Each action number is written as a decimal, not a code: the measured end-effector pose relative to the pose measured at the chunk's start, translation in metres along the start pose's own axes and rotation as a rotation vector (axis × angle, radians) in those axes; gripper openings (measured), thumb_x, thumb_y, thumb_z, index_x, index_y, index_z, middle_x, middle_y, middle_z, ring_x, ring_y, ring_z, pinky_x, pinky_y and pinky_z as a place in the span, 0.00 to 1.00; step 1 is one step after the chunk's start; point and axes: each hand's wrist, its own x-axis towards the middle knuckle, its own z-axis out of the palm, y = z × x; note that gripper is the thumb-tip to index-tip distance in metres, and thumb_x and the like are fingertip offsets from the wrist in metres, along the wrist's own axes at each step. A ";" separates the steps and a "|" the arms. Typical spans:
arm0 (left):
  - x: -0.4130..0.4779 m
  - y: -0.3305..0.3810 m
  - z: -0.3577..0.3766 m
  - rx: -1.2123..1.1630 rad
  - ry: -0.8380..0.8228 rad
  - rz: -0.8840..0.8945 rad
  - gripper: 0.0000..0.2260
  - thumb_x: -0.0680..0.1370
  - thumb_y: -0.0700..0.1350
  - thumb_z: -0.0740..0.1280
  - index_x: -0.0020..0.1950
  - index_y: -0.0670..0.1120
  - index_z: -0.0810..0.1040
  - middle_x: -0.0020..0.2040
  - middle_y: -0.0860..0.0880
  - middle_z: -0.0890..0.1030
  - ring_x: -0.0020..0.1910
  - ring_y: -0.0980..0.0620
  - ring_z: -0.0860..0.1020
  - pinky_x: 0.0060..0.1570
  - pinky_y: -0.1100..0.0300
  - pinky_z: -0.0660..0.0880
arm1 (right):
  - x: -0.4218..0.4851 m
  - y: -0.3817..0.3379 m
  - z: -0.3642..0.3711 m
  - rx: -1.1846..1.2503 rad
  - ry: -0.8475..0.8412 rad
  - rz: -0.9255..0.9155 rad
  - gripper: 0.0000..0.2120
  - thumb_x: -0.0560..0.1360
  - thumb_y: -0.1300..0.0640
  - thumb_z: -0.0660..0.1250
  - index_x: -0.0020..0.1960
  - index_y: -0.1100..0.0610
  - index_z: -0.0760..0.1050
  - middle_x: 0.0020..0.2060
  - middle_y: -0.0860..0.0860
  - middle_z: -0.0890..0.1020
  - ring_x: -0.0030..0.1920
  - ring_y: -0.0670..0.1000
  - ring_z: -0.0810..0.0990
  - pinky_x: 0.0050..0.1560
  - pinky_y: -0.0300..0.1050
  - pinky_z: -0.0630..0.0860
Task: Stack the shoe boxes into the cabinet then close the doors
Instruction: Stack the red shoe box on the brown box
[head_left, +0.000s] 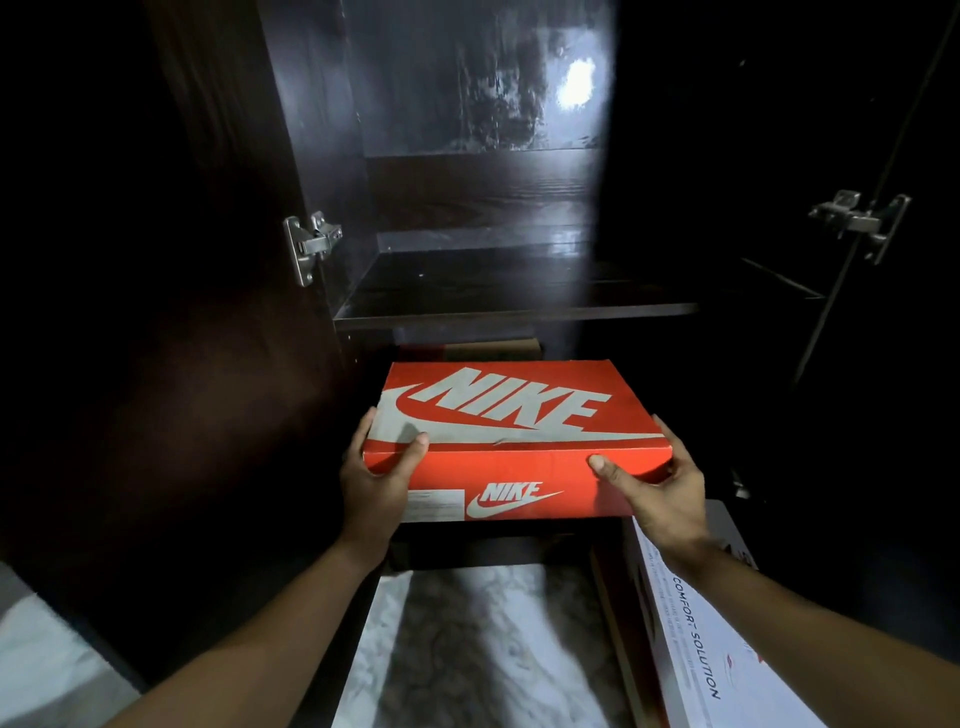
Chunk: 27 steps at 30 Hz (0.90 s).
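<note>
An orange Nike shoe box (511, 415) is held level in front of the dark cabinet, just below its shelf (514, 312). My left hand (376, 480) grips the box's near left corner, thumb on the lid. My right hand (657, 486) grips the near right corner, thumb on the front face. Behind the box, under the shelf, the edge of another box (491, 349) shows. A white shoe box (696, 623) printed "COMFORT SOLUTION" lies on the floor at the lower right.
Both cabinet doors stand open: the left door (171, 338) and the right door (883, 338), each with a metal hinge. The upper compartment above the shelf holds nothing visible. Marble floor (478, 649) lies below my arms.
</note>
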 end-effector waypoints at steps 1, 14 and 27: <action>0.002 -0.001 -0.001 -0.023 0.026 -0.007 0.22 0.76 0.48 0.73 0.68 0.57 0.71 0.59 0.52 0.81 0.53 0.50 0.83 0.44 0.58 0.82 | 0.000 0.002 0.003 -0.010 0.017 -0.022 0.32 0.67 0.69 0.78 0.68 0.58 0.72 0.53 0.49 0.86 0.55 0.48 0.85 0.53 0.39 0.81; 0.039 0.000 0.017 0.051 0.227 -0.083 0.25 0.78 0.49 0.70 0.67 0.43 0.61 0.56 0.47 0.73 0.46 0.51 0.79 0.37 0.63 0.73 | 0.041 0.011 0.025 -0.211 0.109 -0.107 0.38 0.63 0.41 0.81 0.68 0.49 0.71 0.62 0.52 0.77 0.62 0.48 0.80 0.63 0.52 0.78; 0.056 -0.045 0.053 0.226 0.548 0.210 0.30 0.73 0.40 0.75 0.68 0.34 0.64 0.66 0.34 0.65 0.65 0.46 0.69 0.64 0.59 0.68 | 0.077 0.047 0.086 -0.254 0.374 -0.186 0.38 0.64 0.38 0.78 0.63 0.53 0.63 0.60 0.50 0.66 0.64 0.55 0.72 0.66 0.52 0.73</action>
